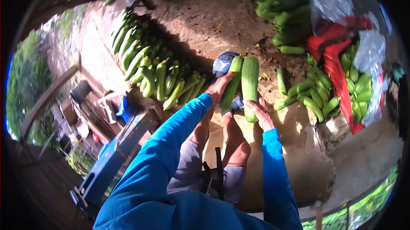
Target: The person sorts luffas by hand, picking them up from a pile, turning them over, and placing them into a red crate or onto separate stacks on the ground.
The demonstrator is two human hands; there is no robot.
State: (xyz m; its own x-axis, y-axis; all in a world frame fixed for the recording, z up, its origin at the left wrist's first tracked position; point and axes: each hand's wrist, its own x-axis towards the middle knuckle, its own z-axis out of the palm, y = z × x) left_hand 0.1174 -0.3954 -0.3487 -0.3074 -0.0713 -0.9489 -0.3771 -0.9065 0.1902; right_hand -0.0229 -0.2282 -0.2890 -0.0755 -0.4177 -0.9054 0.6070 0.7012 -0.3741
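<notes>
Two long green squashes are held side by side above my feet, their far ends pointing away from me. My left hand (221, 88) is closed on the side of the left squash (233, 78), which is slightly tilted. Around the near end of the right squash (250, 74) my right hand (261, 114) is wrapped, its thumb and fingers partly hidden by the squash. The two squashes are close together; whether they touch is hard to make out. Below them show my dark sandals (224, 62).
A long curved row of green squashes (136, 61) lies on the dirt floor at left. Stacked large squashes (285, 5) lie at upper right. Smaller ones (314, 95) are heaped beside a red bag (335, 50) and clear plastic (370, 52). A blue metal frame (115, 155) stands at lower left.
</notes>
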